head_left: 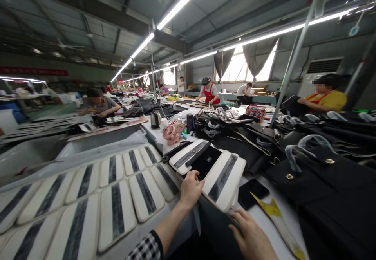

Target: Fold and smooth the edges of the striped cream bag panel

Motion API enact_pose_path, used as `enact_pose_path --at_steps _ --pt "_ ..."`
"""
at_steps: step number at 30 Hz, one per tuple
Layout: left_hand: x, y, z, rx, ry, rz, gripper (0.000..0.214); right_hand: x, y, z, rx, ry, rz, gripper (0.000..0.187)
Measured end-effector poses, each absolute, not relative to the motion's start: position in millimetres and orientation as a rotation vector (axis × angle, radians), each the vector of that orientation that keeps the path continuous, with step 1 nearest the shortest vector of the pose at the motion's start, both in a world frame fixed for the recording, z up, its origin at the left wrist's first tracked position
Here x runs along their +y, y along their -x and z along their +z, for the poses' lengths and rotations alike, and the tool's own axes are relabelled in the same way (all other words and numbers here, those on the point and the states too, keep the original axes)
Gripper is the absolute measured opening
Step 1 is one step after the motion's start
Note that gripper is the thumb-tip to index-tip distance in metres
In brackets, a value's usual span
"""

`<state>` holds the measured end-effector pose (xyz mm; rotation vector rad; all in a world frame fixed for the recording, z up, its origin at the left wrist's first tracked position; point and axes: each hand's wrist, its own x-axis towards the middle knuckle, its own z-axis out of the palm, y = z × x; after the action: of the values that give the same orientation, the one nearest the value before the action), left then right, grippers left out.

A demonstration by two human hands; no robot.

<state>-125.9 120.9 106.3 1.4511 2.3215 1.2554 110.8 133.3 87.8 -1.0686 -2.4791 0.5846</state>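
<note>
My left hand [190, 189] is closed in a pinch at the near corner of a black panel with a small label [209, 159]. That panel lies between two white rounded pieces, each with a dark stripe; the nearer white piece [225, 181] sits just right of my left fingers. Lower right, my right hand [251, 234] curls its fingers at the edge of a dark sheet [216, 226] hanging at the table's front, below the white piece. What lies under my right fingers is partly hidden. A black phone-like slab [253, 192] is beside that hand.
Rows of striped white pieces [117, 209] cover the left surface. Right of my right hand lies a yellow-and-white tool [279, 222]. Black bags with wrapped handles [329, 181] pile up at right. A pink fan [171, 134] and a kettle [155, 119] stand ahead. Several people work around.
</note>
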Motion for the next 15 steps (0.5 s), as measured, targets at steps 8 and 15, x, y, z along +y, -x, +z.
enact_pose_path --at_steps 8,15 --pt "128 132 90 2.061 -1.231 1.137 0.024 158 -89 62 -2.45 1.167 0.479 0.023" --pt "159 129 118 1.602 -0.854 1.141 0.011 157 -87 60 -2.274 1.094 0.535 0.021"
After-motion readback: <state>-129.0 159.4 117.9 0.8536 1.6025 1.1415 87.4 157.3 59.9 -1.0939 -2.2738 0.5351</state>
